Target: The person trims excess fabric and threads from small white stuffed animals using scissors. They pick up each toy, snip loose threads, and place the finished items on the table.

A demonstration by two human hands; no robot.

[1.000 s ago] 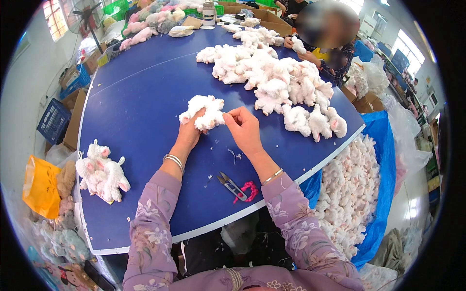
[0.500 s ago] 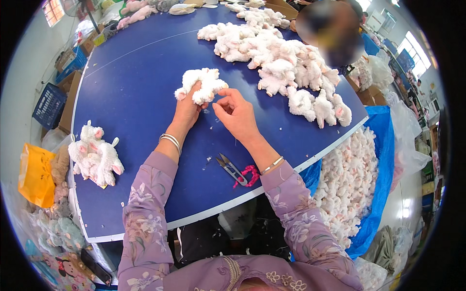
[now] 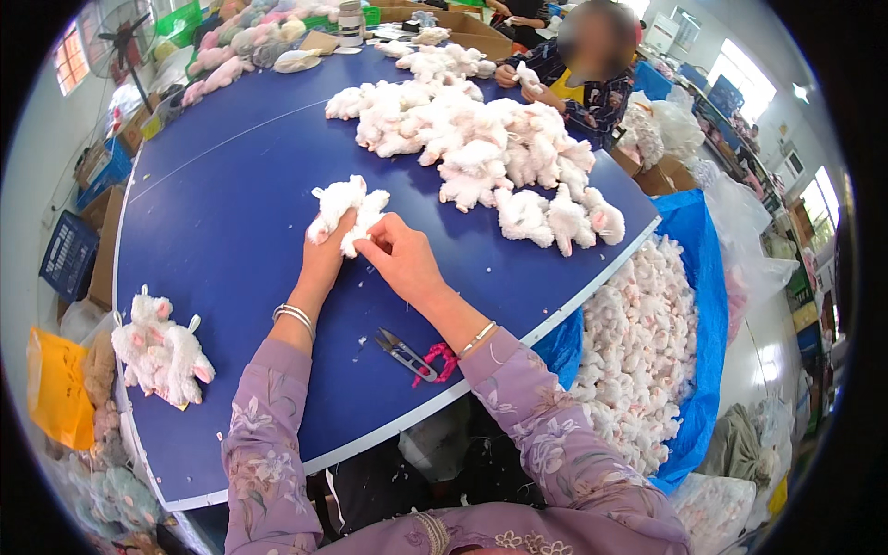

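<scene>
White plush toy [image 3: 344, 211] gripped by left hand [image 3: 324, 257]; right hand [image 3: 400, 259] pinches its lower edge. Hard tugging could tear a seam; thread snips [image 3: 400, 351] lie near the worktop [image 3: 222, 203] edge.

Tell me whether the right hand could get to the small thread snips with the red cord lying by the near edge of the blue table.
Probably yes. The small thread snips with the red cord lie on bare blue table just beside the right forearm, uncovered. The right hand is pinching the white fluffy plush toy, so it must let go first.
</scene>
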